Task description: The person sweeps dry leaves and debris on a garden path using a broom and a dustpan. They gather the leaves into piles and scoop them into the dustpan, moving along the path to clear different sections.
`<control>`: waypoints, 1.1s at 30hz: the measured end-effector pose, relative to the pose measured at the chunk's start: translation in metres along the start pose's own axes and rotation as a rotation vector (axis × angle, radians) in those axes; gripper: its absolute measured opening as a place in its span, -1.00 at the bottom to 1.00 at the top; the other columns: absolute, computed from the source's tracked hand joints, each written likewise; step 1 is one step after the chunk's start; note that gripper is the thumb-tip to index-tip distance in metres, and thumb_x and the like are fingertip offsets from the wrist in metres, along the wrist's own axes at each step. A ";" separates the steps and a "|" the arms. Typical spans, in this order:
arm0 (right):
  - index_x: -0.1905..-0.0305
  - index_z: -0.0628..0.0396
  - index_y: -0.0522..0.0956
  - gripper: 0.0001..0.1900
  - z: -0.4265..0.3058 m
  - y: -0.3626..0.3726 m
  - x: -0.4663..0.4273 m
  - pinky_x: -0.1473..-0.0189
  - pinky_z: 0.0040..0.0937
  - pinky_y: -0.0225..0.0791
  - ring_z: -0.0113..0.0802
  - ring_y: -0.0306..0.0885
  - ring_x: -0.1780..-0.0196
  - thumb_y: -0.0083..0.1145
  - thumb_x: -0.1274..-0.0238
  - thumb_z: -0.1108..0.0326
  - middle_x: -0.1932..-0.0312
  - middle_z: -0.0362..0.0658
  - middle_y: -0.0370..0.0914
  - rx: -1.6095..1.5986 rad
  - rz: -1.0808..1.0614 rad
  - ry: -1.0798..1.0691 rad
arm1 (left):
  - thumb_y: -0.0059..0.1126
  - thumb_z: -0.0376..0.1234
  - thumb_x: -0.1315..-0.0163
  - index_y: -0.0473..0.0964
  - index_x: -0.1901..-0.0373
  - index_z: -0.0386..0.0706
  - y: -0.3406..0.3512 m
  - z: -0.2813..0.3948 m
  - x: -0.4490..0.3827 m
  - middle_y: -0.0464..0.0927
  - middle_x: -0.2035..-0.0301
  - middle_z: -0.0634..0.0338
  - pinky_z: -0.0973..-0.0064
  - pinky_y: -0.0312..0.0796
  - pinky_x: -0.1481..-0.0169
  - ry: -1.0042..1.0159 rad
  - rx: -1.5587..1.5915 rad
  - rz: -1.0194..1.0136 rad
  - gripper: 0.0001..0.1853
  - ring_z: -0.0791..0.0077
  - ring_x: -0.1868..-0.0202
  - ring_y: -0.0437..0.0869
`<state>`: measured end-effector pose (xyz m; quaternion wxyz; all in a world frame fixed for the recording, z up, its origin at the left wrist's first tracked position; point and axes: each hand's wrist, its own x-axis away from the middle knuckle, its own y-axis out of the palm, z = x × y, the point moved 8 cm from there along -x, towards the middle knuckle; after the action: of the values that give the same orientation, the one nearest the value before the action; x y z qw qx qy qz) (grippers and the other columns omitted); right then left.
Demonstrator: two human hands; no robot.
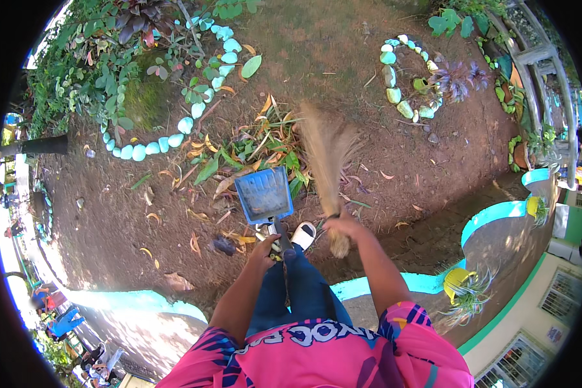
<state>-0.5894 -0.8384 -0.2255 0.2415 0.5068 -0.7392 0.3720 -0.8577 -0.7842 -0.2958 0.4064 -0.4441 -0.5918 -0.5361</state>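
Observation:
My left hand point(264, 250) grips the handle of a blue dustpan point(264, 194), whose scuffed scoop faces up near the ground. My right hand point(344, 225) is closed around the bound neck of a soft straw broom point(322, 165). Its bristles fan out away from me and look blurred. Just beyond the dustpan, left of the bristles, lies a heap of green and yellowed leaves point(247, 150). The pan's far edge is against the near side of that heap. One of my white sandals point(304, 236) shows between the dustpan handle and the broom.
Turquoise-painted stones point(185, 125) border a planted bed at the upper left. A smaller stone ring point(394, 95) stands at the upper right. A wavy turquoise-edged curb point(494, 216) with yellow planters point(458, 281) runs along the right. Several people point(63, 322) are far off at the lower left.

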 end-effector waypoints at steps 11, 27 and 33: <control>-0.35 -0.16 -0.25 0.01 0.010 -0.052 0.158 0.50 -0.37 0.41 -0.30 0.46 0.52 0.17 0.16 0.60 0.43 -0.04 0.40 -0.580 -0.044 0.191 | 0.21 -0.35 -0.01 0.40 0.44 -0.15 -0.001 -0.005 -0.009 0.47 0.59 0.19 0.43 0.46 0.51 0.103 0.006 0.042 -0.84 0.38 0.60 0.53; -0.36 -0.12 -0.26 -0.04 -0.012 0.092 0.102 0.47 -0.45 0.43 -0.41 0.48 0.51 0.10 0.08 0.60 0.37 -0.06 0.46 -0.341 -0.320 -0.056 | 0.11 0.08 -0.03 0.34 0.28 -0.24 0.026 -0.008 0.012 0.47 0.39 0.05 0.40 0.57 0.42 0.167 0.035 0.009 -0.46 0.30 0.47 0.58; -0.35 -0.07 -0.10 -0.02 -0.005 0.047 0.120 -0.10 -0.30 0.23 -0.07 0.34 -0.14 0.28 0.22 0.34 -0.13 0.08 0.30 0.216 -0.044 -0.094 | 0.16 -0.12 -0.10 0.35 0.40 -0.14 0.004 0.008 0.043 0.38 0.60 0.24 0.54 0.32 0.63 0.327 -0.106 0.156 -0.69 0.52 0.63 0.45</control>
<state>-0.6776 -0.8932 -0.1489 0.1584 0.5628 -0.6940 0.4200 -0.8659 -0.7721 -0.2541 0.5134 -0.4163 -0.4526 -0.5986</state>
